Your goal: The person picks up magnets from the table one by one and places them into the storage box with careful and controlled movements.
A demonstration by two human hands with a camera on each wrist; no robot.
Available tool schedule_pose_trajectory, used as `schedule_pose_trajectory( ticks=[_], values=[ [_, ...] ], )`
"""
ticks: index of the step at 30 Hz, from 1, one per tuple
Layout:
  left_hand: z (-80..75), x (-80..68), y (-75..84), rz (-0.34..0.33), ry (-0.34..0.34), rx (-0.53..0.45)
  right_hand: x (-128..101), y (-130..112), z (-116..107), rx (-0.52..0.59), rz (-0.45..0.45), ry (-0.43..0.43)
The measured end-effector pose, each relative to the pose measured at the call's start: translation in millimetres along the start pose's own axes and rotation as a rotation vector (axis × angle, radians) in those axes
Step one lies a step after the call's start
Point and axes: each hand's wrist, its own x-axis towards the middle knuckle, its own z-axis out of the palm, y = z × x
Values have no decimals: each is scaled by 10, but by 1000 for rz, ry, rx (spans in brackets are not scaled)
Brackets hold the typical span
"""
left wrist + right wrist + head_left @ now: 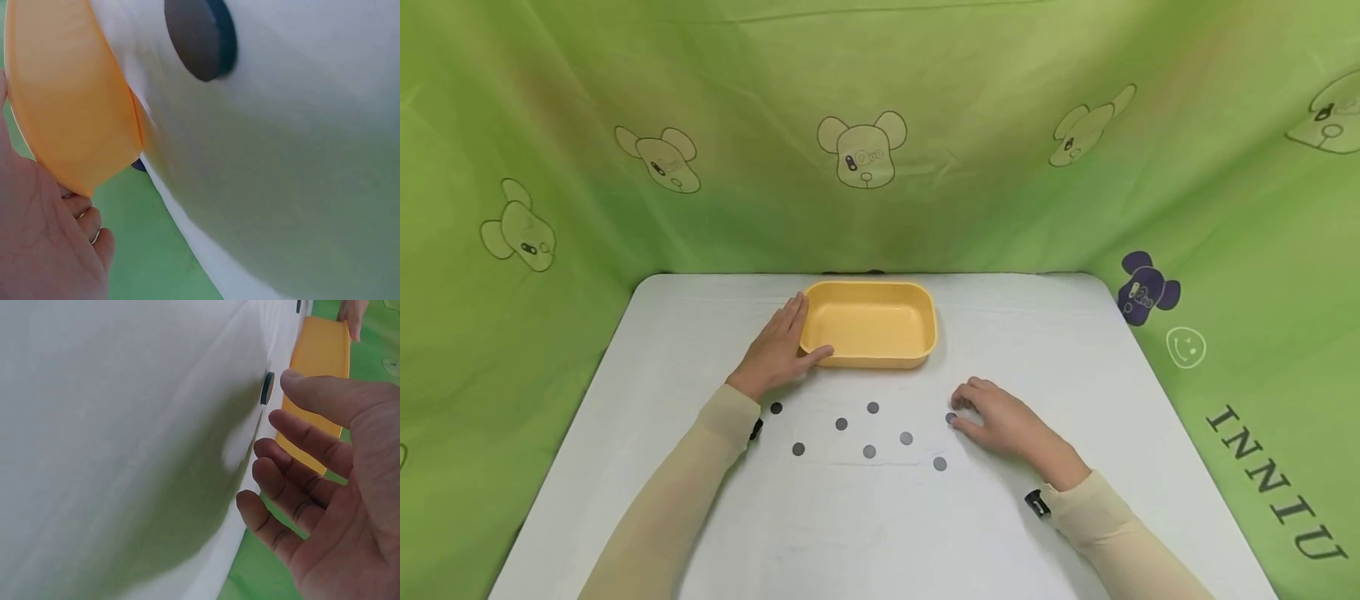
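Green cartoon-bear cloth [865, 108] hangs behind and beside your white desk [1075, 350]. A yellow tray [870, 323] sits near the desk's far edge, and your left hand [778, 348] rests flat against its left side, fingers straight. Dark round discs [868, 451] lie scattered mid-desk. Your right hand [1000, 421], loosely curled and grasping nothing, touches the rightmost disc [951, 417].

Head view: high, facing forward and down over the whole white surface [1075, 350]; left and right wrist views: very near, low along it, both sharing with head the yellow tray [868, 325] at far centre.
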Motion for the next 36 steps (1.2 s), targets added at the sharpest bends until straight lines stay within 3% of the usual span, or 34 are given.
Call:
schedule_pose_trajectory(
  ticks=[13, 36],
  values=[
    [3, 5, -7, -3, 5, 4, 26, -11, 11, -22, 6, -27],
    [12, 28, -15, -5, 10, 24, 69, -62, 34, 9, -7, 4]
  ],
)
